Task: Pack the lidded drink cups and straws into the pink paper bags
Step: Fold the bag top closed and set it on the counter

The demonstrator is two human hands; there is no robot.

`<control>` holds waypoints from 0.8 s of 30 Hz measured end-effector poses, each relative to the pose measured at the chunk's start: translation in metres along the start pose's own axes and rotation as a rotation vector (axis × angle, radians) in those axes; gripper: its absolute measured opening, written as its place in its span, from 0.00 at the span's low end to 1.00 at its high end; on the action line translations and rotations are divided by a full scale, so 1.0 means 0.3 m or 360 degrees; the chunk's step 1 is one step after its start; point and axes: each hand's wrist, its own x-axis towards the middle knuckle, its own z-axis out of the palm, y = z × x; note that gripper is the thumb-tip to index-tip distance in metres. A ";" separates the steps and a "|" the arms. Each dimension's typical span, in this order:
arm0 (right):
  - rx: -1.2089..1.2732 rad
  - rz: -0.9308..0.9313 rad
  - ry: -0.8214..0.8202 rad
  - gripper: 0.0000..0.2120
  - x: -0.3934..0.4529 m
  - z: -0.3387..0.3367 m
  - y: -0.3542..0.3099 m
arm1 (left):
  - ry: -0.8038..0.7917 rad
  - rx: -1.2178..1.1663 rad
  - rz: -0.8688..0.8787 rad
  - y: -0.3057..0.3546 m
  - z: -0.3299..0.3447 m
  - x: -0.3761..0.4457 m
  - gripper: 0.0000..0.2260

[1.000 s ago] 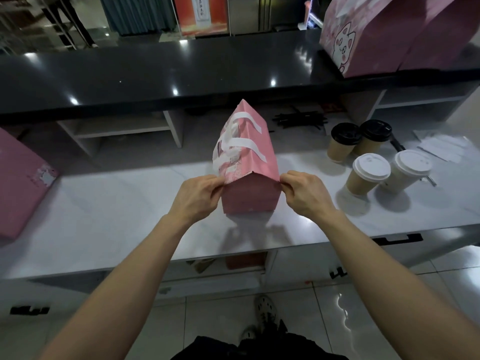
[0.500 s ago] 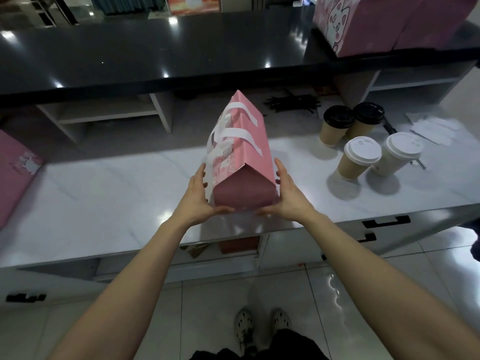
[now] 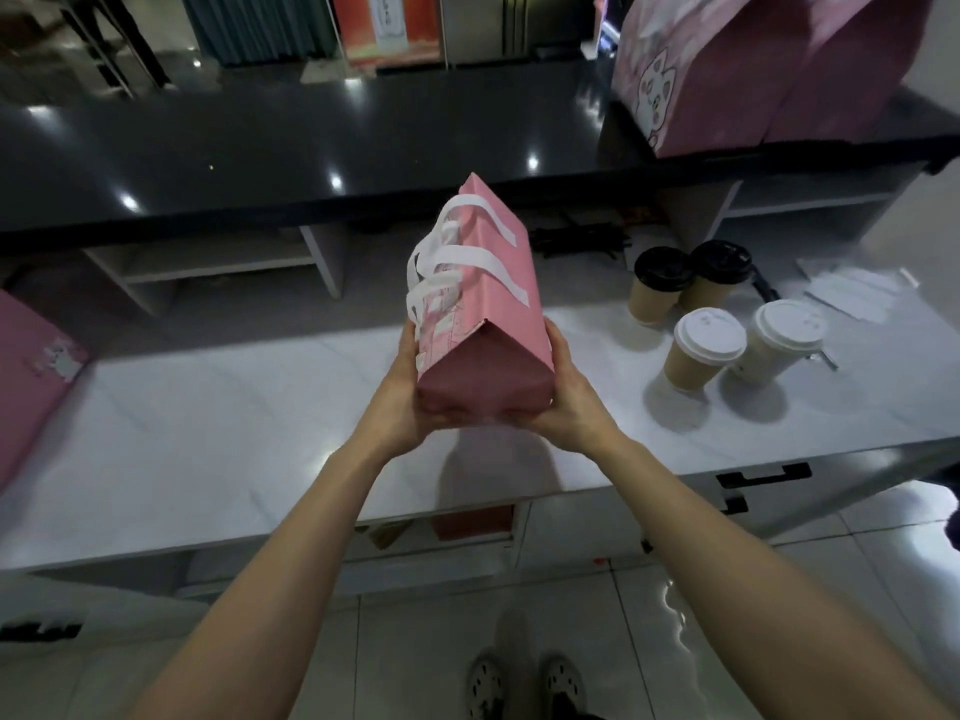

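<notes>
The pink paper bag (image 3: 485,324) was held above the white worktop (image 3: 218,423), folded shut along its top, its white ribbon handles (image 3: 441,262) lying over the upper faces. The left hand (image 3: 408,392) pressed the bag's left side and the right hand (image 3: 566,392) its right side, each grip spread with fingers straight along the paper and thumbs reaching under the near end, so the bag sat clamped between the two palms and clear of the surface, its shadow falling on the worktop just below. To the right of the right grip stood four lidded cups close together: two with white lids (image 3: 709,337) (image 3: 789,324) nearer, two with black lids (image 3: 664,270) (image 3: 723,261) just behind them. Beyond the bag, further from both grips, dark straws (image 3: 582,241) lay in a loose pile. Far to the left of the left grip another pink bag (image 3: 31,371) rested at the frame's edge. Up and to the right, on the black counter (image 3: 311,148), sat larger pink bags with a cat print (image 3: 691,70).
</notes>
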 end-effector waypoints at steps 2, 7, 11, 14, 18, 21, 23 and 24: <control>-0.0015 -0.0081 0.0071 0.70 0.027 -0.062 -0.047 | 0.0033 0.0122 0.0077 0.075 -0.025 0.039 0.68; -0.0048 -0.0317 0.0228 0.69 0.142 -0.275 -0.170 | 0.0142 0.0235 0.0272 0.277 -0.067 0.209 0.70; -0.0066 -0.0439 0.0290 0.69 0.295 -0.460 -0.241 | 0.0206 0.0235 0.0402 0.414 -0.083 0.406 0.71; -0.0080 -0.0489 0.0321 0.68 0.429 -0.579 -0.250 | 0.0276 0.0229 0.0412 0.495 -0.063 0.554 0.70; -0.0130 -0.0494 0.0278 0.70 0.602 -0.699 -0.203 | 0.0341 0.0135 0.0346 0.551 0.015 0.725 0.68; -0.0137 -0.0407 0.0184 0.71 0.702 -0.750 -0.130 | 0.0352 0.0129 0.0240 0.553 0.090 0.813 0.69; -0.0117 -0.0322 0.0113 0.72 0.741 -0.771 -0.087 | 0.0390 0.0100 0.0149 0.537 0.128 0.856 0.71; -0.0116 -0.0282 0.0096 0.72 0.750 -0.780 -0.070 | 0.0415 0.0097 0.0121 0.531 0.142 0.873 0.71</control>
